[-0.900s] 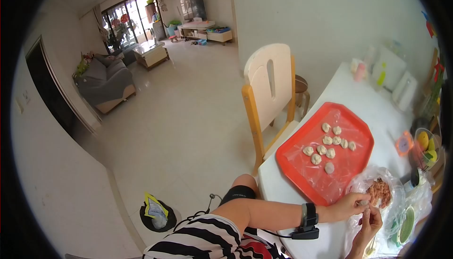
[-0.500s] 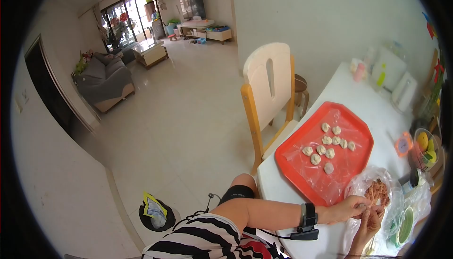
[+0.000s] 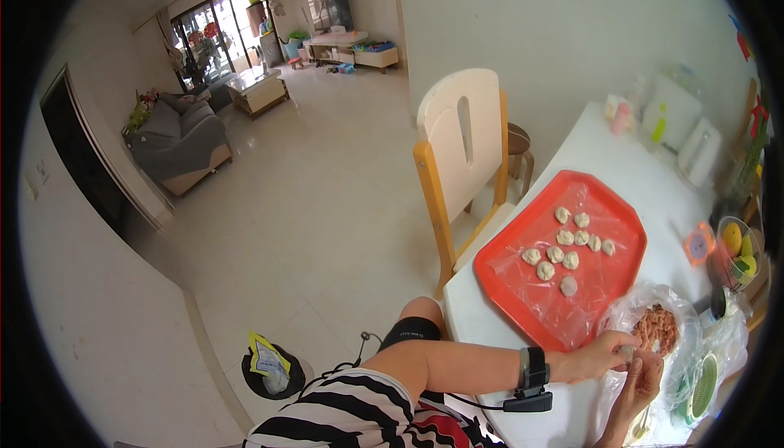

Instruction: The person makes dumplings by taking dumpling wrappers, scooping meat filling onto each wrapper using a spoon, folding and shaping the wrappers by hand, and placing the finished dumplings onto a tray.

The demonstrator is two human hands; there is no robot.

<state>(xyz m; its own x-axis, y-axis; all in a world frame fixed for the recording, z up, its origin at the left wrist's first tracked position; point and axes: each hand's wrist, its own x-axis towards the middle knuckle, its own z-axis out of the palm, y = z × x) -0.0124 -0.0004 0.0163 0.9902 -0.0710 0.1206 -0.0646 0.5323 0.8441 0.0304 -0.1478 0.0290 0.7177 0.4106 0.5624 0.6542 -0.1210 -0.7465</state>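
Note:
A small pale dumpling (image 3: pixel 626 353) is pinched between my two hands at the table's near edge. My left hand (image 3: pixel 600 356), with a dark band on its wrist, has thumb and fingers closed on it from the left. From below, my right hand (image 3: pixel 643 381) presses its fingertips against the same dumpling; the fingers partly cover it. Just beyond the hands, minced meat filling (image 3: pixel 656 330) lies in a clear plastic bag (image 3: pixel 621 311). Several finished dumplings (image 3: pixel 565 237) sit on the plastic-lined red tray (image 3: pixel 510 305), left of the filling.
A green strainer-like basket (image 3: pixel 704 387) stands right of my hands, beside more plastic bags. A fruit bowl (image 3: pixel 739 256) and an orange-framed dial (image 3: pixel 698 244) are farther back. The white table (image 3: pixel 588 142) has a chair (image 3: pixel 461 129) at its left side.
My fingers have shifted around the dumpling, which shows more plainly between them now. The right hand has opened its angle slightly. Tray and dumplings on it stay as they were.

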